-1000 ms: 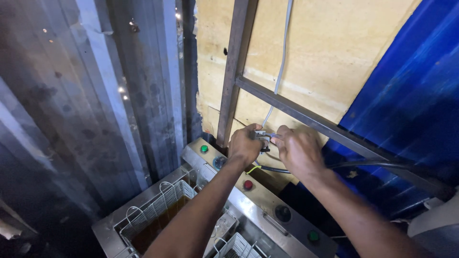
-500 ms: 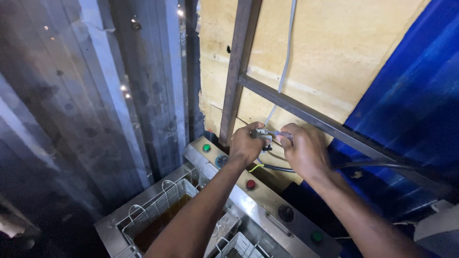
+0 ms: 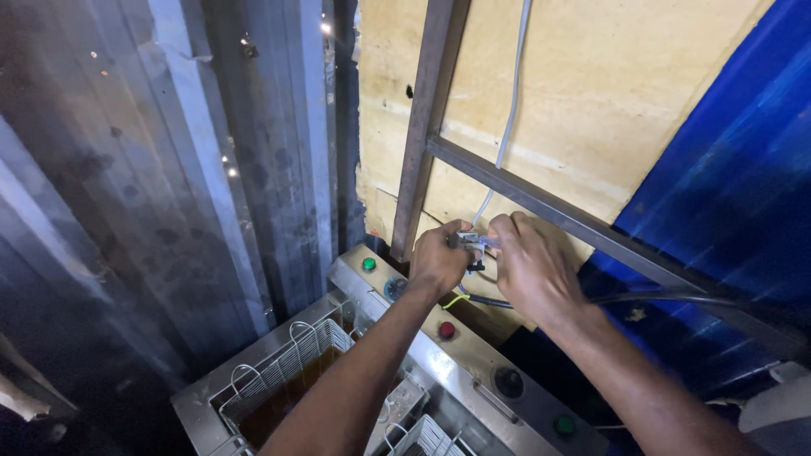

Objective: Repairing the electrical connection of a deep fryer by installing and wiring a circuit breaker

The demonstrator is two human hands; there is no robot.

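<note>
1. Both hands sit slightly lower and further right in the head view than half a second before; their hold on the small connector [image 3: 467, 242] is unchanged.
2. Left hand [image 3: 439, 257]: fingers curled and pressed together around the connector, thumb side toward the wall.
3. Right hand [image 3: 530, 268]: fingertips pinching the other end of the connector, directly beside the left hand; the two hands almost touch.
4. Connector: a small grey and black part held between both grips, in front of the plywood panel [image 3: 591, 101]. Its detail is too small to resolve.
5. White cable [image 3: 511, 110] runs down the panel from above and ends at the grip.
6. Black cable [image 3: 659, 297] leaves the grip to the right, below the right wrist.
7. Yellow-green wire [image 3: 454, 300] hangs just beneath the left hand.
8. Metal frame bar [image 3: 541, 196] crosses just above both hands.
9. Below the grip lies a stainless fryer [image 3: 405, 355] with a green lamp [image 3: 369, 263], a red lamp [image 3: 446, 329] and a wire basket [image 3: 291, 363].
</note>
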